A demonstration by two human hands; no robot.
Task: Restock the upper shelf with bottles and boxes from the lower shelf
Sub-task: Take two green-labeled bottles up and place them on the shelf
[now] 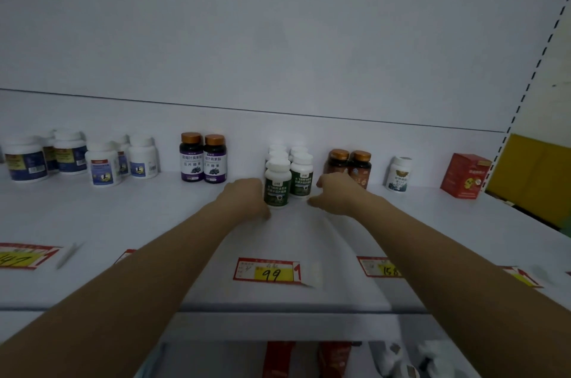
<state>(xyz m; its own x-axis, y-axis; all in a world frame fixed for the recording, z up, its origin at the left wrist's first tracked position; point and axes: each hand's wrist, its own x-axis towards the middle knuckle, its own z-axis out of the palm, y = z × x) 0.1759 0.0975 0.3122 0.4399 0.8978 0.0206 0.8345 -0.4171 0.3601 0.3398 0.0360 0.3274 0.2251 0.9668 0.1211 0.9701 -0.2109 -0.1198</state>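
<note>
Green-label front bottle (277, 184) apparently gripped by left hand (247, 197); right hand (335, 192) spread, empty; risk: nudge topples close-packed row (299, 151) behind

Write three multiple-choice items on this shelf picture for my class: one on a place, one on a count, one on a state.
1. Where does the red cardboard box stand on the white upper shelf? A far left; B far right; C centre.
2. How many purple-labelled bottles with copper-coloured caps are there? A one; B two; C four.
3. How does the front green-labelled white bottle stand? A on its side; B upside down; C upright.
Answers: B, it is the rightmost item on the shelf; B, two stand side by side; C, its white cap is on top.
</note>
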